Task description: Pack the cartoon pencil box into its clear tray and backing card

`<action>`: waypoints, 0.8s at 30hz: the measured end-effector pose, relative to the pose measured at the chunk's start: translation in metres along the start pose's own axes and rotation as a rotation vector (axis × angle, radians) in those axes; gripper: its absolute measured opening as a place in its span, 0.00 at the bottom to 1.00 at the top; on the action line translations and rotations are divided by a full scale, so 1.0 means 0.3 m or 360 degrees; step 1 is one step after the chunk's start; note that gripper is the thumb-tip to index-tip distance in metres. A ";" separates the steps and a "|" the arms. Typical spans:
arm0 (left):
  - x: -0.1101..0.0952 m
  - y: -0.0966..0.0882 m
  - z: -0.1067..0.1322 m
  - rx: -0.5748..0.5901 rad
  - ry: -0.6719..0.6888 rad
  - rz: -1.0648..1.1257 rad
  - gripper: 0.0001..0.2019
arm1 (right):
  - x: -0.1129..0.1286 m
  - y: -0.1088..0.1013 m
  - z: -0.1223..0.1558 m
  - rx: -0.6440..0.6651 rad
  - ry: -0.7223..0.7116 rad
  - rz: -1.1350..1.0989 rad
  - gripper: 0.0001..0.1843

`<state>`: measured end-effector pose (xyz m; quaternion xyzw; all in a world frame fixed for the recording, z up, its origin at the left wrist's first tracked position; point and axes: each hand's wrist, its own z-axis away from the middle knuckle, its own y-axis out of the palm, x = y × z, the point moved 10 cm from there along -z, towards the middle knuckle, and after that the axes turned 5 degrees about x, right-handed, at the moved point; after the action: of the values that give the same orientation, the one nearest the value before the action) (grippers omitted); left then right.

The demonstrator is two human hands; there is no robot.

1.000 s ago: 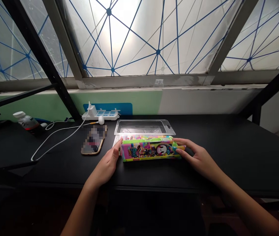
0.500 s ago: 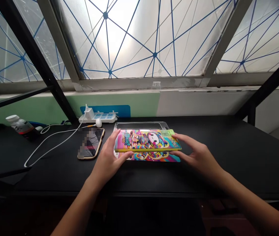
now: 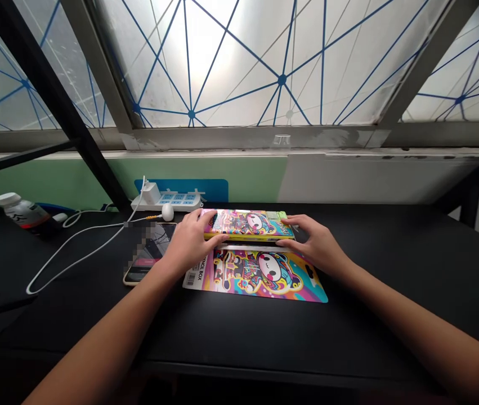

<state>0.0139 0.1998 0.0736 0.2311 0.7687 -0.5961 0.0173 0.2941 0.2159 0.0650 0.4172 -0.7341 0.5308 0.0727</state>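
Observation:
Both hands hold a colourful pencil box (image 3: 243, 222) with a cartoon figure on its lid and a yellow front edge. At its left end is my left hand (image 3: 188, 239), fingers over the top and thumb along the front. My right hand (image 3: 317, 242) grips the right end the same way. Just in front of the box shows a pale strip of clear plastic (image 3: 247, 247); the rest of it is hidden. Nearer to me lies a flat printed card (image 3: 256, 275) with a matching cartoon and the words "PENCIL BOX", partly covered, on the black desk (image 3: 239, 332).
Left of my left hand lies a phone (image 3: 150, 253), partly behind my forearm. A white cable (image 3: 66, 244) loops over the desk from a power strip (image 3: 175, 199). A white-capped bottle (image 3: 22, 214) stands far left. Black metal bars (image 3: 74, 124) rise at the sides, before a window.
Both hands have carried the pencil box back, away from me, toward the wall. More of the printed card shows in front of it. The camera view has shifted slightly.

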 end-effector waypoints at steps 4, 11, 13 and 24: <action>-0.003 0.019 0.004 0.0173 -0.0049 -0.0223 0.32 | 0.000 0.009 0.014 0.0110 0.0002 0.0172 0.24; -0.075 0.079 0.025 0.0271 0.0021 -0.0364 0.31 | 0.101 0.028 0.051 0.0085 -0.0187 0.0617 0.24; -0.104 0.102 0.032 0.0289 0.0077 -0.0376 0.32 | 0.198 0.037 0.079 0.0036 -0.0402 0.0598 0.21; -0.075 0.128 0.004 0.0310 0.0063 -0.0476 0.30 | 0.316 0.309 0.189 0.1212 -0.0492 0.0248 0.44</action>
<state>0.0480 0.1983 0.0452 0.1265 0.7334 -0.6590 -0.1090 0.1883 0.1257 0.0263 0.4322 -0.5170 0.6994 -0.2383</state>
